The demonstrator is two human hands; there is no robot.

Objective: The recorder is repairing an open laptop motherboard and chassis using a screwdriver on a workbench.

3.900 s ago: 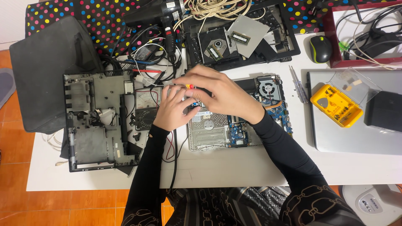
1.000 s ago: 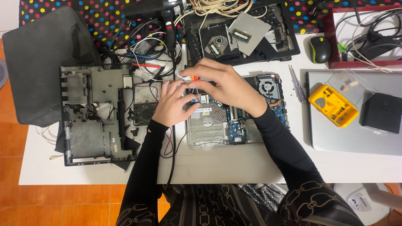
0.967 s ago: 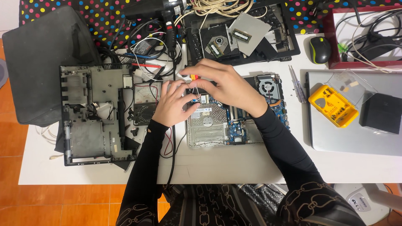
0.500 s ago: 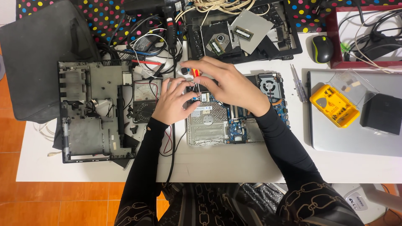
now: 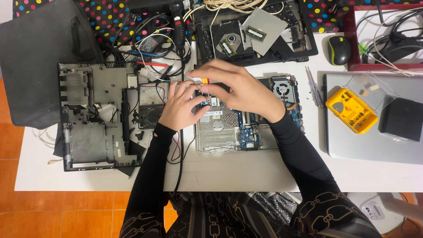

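At the far left of the white table (image 5: 246, 169) lies a dark grey bag (image 5: 35, 61), and just right of it sits the stripped laptop base shell (image 5: 99, 121), inside up. Beside its right edge rests an analogue meter (image 5: 152, 105) with red and black leads trailing toward you.

Your left hand (image 5: 180, 108) comes next, fingers curled and pressed onto the upper left corner of the opened laptop mainboard assembly (image 5: 242, 125), steadying it; whether it grips anything I cannot tell. Your right hand (image 5: 240, 90) arches over the same corner, its fingers closed around a small screwdriver (image 5: 203, 80) with a white, orange and yellow handle, the tip hidden under your fingers. The mainboard lies at the table's centre, its round fan (image 5: 282, 88) showing just past your right wrist.

Behind it sits a black tray of removed parts with an optical drive (image 5: 229, 39). Further right lie a slim screwdriver (image 5: 313, 86), a black mouse (image 5: 339, 49), and a yellow bit case (image 5: 351, 110) on a closed silver laptop (image 5: 374, 141).
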